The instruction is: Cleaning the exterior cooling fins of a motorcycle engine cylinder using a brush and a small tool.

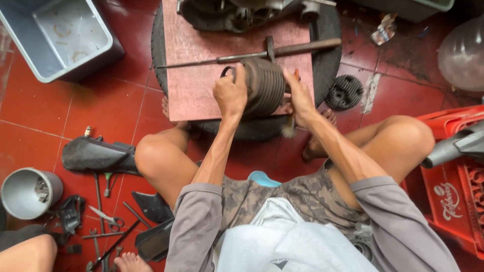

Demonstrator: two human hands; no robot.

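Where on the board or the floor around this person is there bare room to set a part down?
The board is bare left of the left hand, below the long rod. Red floor tiles lie open between the grey tub and the tyre. It is crowded around the finned cylinder under both hands, right hand included, and at lower left among scissors and loose tools.
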